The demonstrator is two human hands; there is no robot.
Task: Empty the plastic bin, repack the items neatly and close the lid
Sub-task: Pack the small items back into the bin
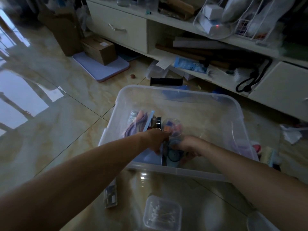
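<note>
- Now the clear plastic bin (233, 104) stands open on the tiled floor (66, 114), its lid not on it.
- At the bin's seven o'clock corner, the left hand (156, 140) presses on a flat blue item (153, 157).
- Beside it, the right hand (188, 147) grips a round blue object (173, 155).
- Toward six o'clock, outside, lies a small clear box (162, 212).

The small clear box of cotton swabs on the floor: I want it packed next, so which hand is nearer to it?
The right hand, marginally. Both hands are inside the plastic bin, beyond the swab box; the left hand is farther left.
</note>
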